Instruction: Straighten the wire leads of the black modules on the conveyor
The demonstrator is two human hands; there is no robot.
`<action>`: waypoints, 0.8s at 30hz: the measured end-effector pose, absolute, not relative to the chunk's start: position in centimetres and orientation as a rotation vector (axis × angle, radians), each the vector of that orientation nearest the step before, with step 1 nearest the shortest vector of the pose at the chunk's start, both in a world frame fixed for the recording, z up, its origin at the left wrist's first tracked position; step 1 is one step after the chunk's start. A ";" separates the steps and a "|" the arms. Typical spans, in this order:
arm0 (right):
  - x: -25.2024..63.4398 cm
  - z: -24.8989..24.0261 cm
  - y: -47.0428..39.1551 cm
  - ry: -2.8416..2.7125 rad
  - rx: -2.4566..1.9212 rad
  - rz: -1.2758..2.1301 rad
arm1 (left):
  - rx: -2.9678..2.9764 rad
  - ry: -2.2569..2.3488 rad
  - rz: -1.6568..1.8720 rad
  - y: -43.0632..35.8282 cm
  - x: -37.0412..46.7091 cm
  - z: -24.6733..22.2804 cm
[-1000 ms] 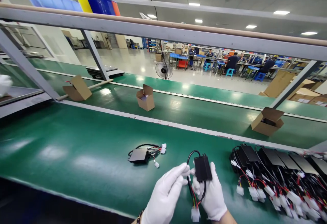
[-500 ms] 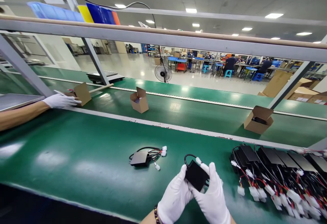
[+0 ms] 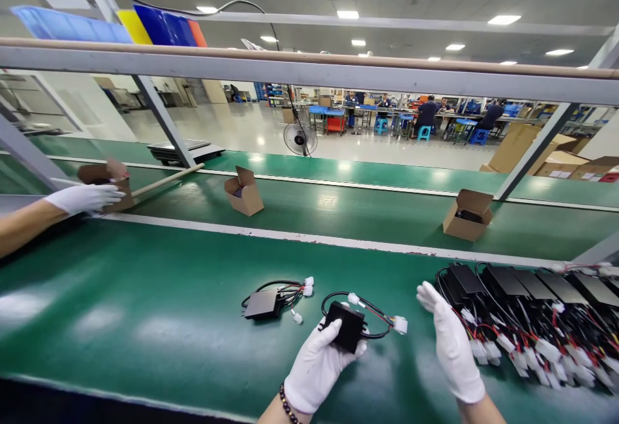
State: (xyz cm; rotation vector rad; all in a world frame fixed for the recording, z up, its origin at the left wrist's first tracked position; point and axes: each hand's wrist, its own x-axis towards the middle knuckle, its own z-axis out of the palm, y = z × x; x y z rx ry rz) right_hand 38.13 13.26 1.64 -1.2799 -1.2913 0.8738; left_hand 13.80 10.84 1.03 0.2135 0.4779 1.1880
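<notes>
Gripping a black rectangular cabled module (image 3: 344, 326) in the white-gloved left hand (image 3: 312, 366), above the green surface (image 3: 145, 301); holding the white-gloved right hand (image 3: 452, 350) open, empty. With one grey-topped unit (image 3: 261, 305) set apart, apparently many left in the black wired heap (image 3: 534, 284).

Three white-gloved grips show: your left grip (image 3: 314, 369), your right grip (image 3: 453, 346) and one co-worker's grip (image 3: 84, 198). You have one black module (image 3: 345, 327) in your left grip and one loose module (image 3: 262, 305) on the counter (image 3: 169, 340). At least five more show in the pile (image 3: 536, 284) at your right; overlap hides the full number. You can see two white connectors (image 3: 400, 325) on the held module and three on the loose one. You also have three small open cartons (image 3: 245, 197), one fan (image 3: 300, 138) and one beaded bracelet (image 3: 287, 404) in view.
</notes>
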 end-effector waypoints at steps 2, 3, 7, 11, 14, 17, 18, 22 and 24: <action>38.5 1.7 13.6 -1.174 -1.261 1.265 | 0.236 0.470 1.197 10.8 13.4 0.8; 38.3 1.7 13.6 -1.145 -1.241 1.425 | 0.250 0.468 1.198 10.7 13.3 0.7; 36.3 2.0 12.9 -1.146 -1.162 1.586 | 0.279 0.454 1.175 10.2 13.1 0.3; 35.4 2.4 12.6 -1.121 -1.089 1.541 | 0.296 0.408 1.166 9.8 12.8 0.1; 35.5 2.4 12.7 -1.136 -1.063 1.552 | 0.307 0.362 1.178 9.8 12.6 0.0; 35.3 2.4 12.7 -1.122 -1.047 1.565 | 0.313 0.329 1.183 9.8 12.5 0.0; 35.3 2.4 12.7 -1.116 -1.042 1.565 | 0.316 0.319 1.184 9.8 12.5 0.0; 35.2 2.4 12.8 -1.088 -1.015 1.534 | 0.372 0.336 1.208 9.9 12.3 0.3; 35.3 2.3 12.8 -1.048 -0.990 1.544 | 0.409 0.371 1.227 10.0 12.1 0.5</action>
